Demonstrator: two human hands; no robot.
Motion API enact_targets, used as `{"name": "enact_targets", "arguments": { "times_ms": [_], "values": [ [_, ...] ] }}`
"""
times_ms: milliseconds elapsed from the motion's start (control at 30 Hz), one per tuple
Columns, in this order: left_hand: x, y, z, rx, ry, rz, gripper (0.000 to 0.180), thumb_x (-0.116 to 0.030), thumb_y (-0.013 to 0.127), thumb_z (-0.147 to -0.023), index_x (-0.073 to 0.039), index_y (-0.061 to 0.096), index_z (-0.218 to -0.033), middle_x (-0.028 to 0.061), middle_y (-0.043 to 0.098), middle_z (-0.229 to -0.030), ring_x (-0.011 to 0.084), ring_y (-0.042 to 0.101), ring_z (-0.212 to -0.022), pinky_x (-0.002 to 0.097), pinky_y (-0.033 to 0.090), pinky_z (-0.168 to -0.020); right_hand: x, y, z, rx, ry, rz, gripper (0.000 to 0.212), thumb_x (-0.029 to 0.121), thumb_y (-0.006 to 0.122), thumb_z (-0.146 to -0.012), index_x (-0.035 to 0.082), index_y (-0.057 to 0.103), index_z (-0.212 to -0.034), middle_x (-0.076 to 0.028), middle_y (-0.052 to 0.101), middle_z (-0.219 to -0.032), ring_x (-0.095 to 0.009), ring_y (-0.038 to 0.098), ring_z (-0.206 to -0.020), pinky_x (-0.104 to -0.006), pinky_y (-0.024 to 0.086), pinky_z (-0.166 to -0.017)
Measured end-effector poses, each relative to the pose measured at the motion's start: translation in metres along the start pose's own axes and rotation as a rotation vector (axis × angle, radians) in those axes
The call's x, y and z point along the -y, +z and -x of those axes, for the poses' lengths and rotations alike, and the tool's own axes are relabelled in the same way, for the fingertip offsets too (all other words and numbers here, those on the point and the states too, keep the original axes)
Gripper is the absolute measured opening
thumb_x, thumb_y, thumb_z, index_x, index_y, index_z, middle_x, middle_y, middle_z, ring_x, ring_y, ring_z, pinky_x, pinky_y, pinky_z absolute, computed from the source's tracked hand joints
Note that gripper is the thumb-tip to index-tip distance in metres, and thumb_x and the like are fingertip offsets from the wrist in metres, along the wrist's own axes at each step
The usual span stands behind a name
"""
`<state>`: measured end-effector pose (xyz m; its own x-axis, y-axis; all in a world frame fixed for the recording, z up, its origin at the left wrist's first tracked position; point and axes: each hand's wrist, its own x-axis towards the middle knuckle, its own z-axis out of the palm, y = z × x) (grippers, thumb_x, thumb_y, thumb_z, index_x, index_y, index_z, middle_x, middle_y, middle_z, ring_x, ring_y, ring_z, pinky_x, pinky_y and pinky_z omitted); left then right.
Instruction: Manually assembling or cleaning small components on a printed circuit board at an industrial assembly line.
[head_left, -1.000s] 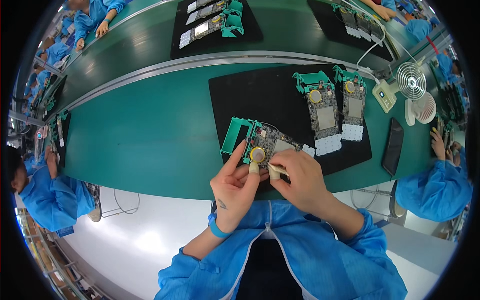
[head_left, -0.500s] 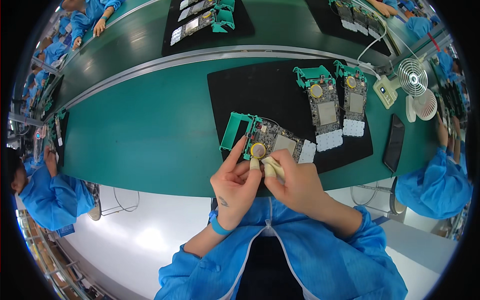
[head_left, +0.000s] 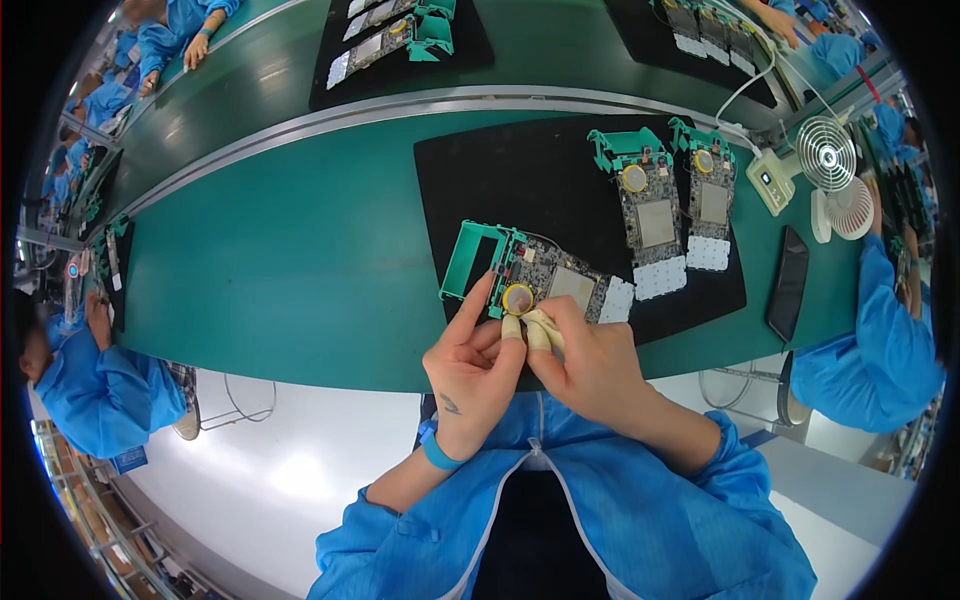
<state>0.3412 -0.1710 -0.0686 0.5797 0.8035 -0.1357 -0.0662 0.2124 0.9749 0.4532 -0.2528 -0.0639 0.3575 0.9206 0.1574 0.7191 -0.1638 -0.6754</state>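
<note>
A circuit board [head_left: 572, 283] with a round yellow-rimmed coin cell [head_left: 518, 299] and a green plastic bracket [head_left: 466, 262] at its left end lies in front of me. My left hand [head_left: 478, 362] grips its near left edge, index finger stretched along the bracket and thumb just below the coin cell. Cream finger cots cover some of my fingertips. My right hand [head_left: 592, 350] is pinched closed at the near edge, beside the left thumb. Whatever sits between its fingertips is hidden.
The board rests on a black mat [head_left: 530, 170], where two similar boards [head_left: 655, 222] [head_left: 711, 203] lie at the right. Further right are a phone [head_left: 788, 284], a small fan [head_left: 826, 154] and a pale device [head_left: 770, 183]. Beyond a metal rail, more boards [head_left: 375, 45] lie on mats. Co-workers sit on both sides.
Beyond the rail, the mats with boards have shifted slightly left. My hands and the board in them stay nearly in place. At the right, the co-worker's arm has moved a little.
</note>
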Motion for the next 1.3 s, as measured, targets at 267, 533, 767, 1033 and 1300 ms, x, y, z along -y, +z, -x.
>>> {"name": "enact_targets", "arguments": {
  "times_ms": [267,533,767,1033,1300],
  "values": [
    [-0.002,-0.001,0.001,0.007,0.013,-0.012,0.054,0.008,0.051,-0.083,0.003,0.041,-0.136,0.0122,0.068,-0.095,0.0097,0.062,-0.084,0.0206,0.052,-0.073,0.001,0.009,-0.001,-0.101,-0.105,0.097,0.024,0.016,0.067,-0.079,0.006,0.051,-0.094,-0.006,0.056,-0.056,-0.023,0.059,-0.046,-0.0334,0.042,-0.042],
    [0.001,-0.004,0.002,0.007,0.027,-0.079,0.055,0.008,0.052,-0.083,0.003,0.041,-0.136,0.0122,0.068,-0.094,0.0092,0.063,-0.082,0.0202,0.052,-0.072,0.002,0.009,0.0,-0.103,-0.11,0.082,0.024,0.017,0.067,-0.079,0.007,0.051,-0.094,-0.006,0.055,-0.054,-0.023,0.058,-0.045,-0.0342,0.042,-0.041],
    [0.0,-0.003,-0.001,0.012,0.023,-0.118,0.056,0.009,0.051,-0.082,0.003,0.04,-0.136,0.0132,0.068,-0.095,0.0107,0.064,-0.083,0.0216,0.052,-0.074,-0.002,-0.006,-0.004,-0.021,0.015,-0.137,0.024,0.012,0.062,-0.082,0.005,0.051,-0.102,-0.009,0.059,-0.062,-0.025,0.06,-0.051,-0.0338,0.047,-0.047],
    [0.003,-0.002,-0.002,0.065,0.056,-0.112,0.053,0.007,0.05,-0.088,0.005,0.034,-0.138,0.0176,0.066,-0.099,0.0177,0.066,-0.089,0.0273,0.054,-0.082,-0.014,-0.012,-0.003,-0.223,-0.375,0.167,0.037,0.005,0.068,-0.065,0.006,0.063,-0.101,-0.005,0.061,-0.095,-0.019,0.06,-0.065,-0.0315,0.047,-0.057],
    [-0.008,0.007,-0.006,0.12,-0.069,-0.011,0.063,0.008,0.047,-0.087,0.001,0.021,-0.144,0.0196,0.065,-0.105,0.0209,0.065,-0.092,0.0301,0.056,-0.081,-0.027,-0.019,0.009,-0.222,-0.347,0.189,0.03,0.009,0.072,-0.063,0.007,0.065,-0.092,-0.002,0.06,-0.085,-0.016,0.057,-0.057,-0.0274,0.043,-0.049]
  ]
}}
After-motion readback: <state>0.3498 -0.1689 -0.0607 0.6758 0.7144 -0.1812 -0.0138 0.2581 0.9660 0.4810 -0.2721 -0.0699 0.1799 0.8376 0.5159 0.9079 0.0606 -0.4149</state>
